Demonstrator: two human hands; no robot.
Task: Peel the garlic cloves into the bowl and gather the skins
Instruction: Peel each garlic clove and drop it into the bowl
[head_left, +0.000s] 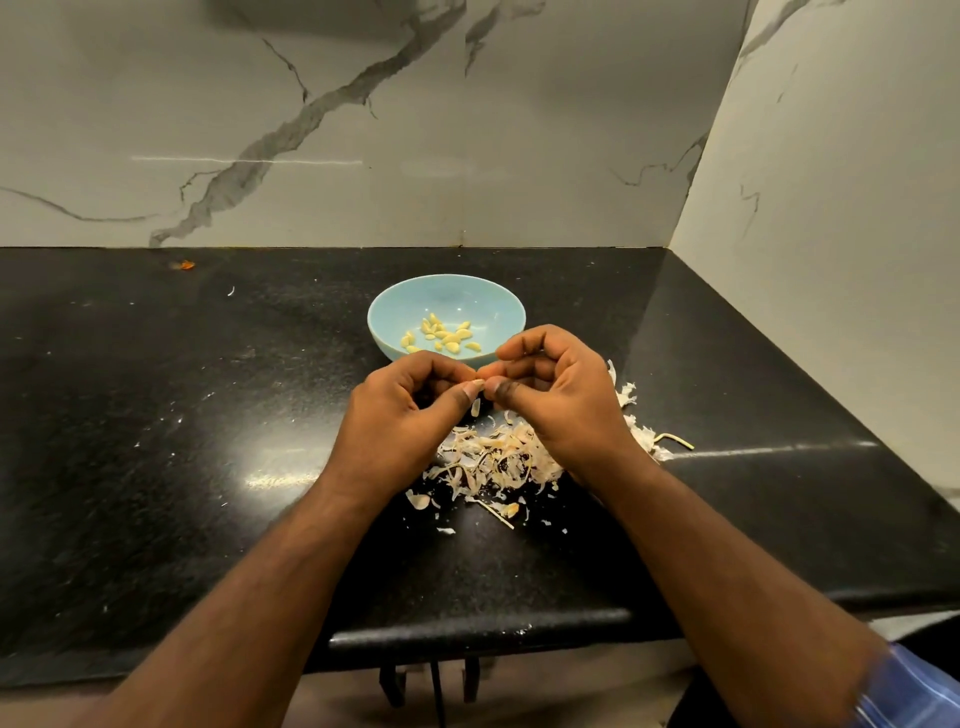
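A light blue bowl (395, 306) stands on the black counter and holds several peeled yellow garlic cloves (442, 335). Just in front of it my left hand (405, 410) and my right hand (558, 395) meet, fingers curled, thumbs and fingertips pinching a small garlic clove (482, 373) between them; the clove is mostly hidden. A bit of skin (475, 407) hangs below the thumbs. Under and behind my hands lies a pile of papery garlic skins (493, 462).
More skins and unpeeled garlic pieces (628, 397) lie right of my right hand, with a dry stem (675, 440) beside them. Marble walls close the counter at the back and right. The counter's front edge (467, 629) is near. An orange scrap (183, 265) lies far left.
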